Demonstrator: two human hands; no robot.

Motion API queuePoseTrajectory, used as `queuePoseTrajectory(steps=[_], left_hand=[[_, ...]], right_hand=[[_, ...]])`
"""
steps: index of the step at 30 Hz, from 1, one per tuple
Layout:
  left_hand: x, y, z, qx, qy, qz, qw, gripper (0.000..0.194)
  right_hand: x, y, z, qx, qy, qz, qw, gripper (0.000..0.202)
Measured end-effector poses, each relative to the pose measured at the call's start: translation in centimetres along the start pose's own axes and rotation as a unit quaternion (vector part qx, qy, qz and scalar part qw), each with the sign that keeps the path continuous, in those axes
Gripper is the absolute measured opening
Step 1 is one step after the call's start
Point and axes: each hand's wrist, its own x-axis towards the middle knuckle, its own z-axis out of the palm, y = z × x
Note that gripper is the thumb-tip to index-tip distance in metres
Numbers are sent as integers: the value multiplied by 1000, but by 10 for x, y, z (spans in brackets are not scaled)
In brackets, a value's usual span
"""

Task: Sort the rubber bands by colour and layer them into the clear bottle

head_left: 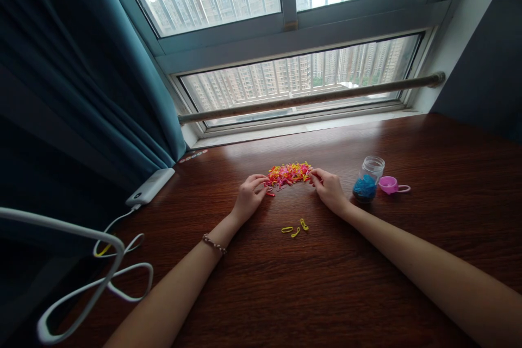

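White power bank (150,186) with looped cable (122,277), teal curtain (89,65), barred window (285,22), rusty pipe (310,99).

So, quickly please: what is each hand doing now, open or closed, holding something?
Left hand: fingers curled at the pile of small bands; grip cannot be told.
Right hand: the same.

three yellow bands (294,228), one jar (367,179), one lid (389,185)

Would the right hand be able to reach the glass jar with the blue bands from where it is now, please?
Probably yes: the right hand rests at the pile of coloured bands, and the glass jar stands open just beside it on the wooden table, with nothing between them.
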Motion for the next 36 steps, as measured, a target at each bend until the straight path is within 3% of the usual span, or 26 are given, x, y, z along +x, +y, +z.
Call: queuePoseTrajectory(steps=[5,13,24,28,31,34,36], left_hand=[[1,5,-3,10,22,-20,1000,12],[1,2,7,75,-75,87,991,21],[1,4,2,12,-30,54,998,22],[1,4,1,10,1,25,1000,16],[1,2,1,29,9,8,1000,13],[1,1,2,55,-18,18,998,13],[1,1,3,71,-41,29,996,12]], right_hand=[[0,2,2,-4,-1,-5,1000,19],[0,2,3,-13,-13,-10,1000,19],[0,1,2,0,-1,-9,1000,20],[0,-3,2,70,-17,26,997,21],[-1,-13,1,189,-121,53,973,25],[-4,-27,-1,261,-326,42,908,28],[-7,-33,-1,254,-420,22,871,30]])
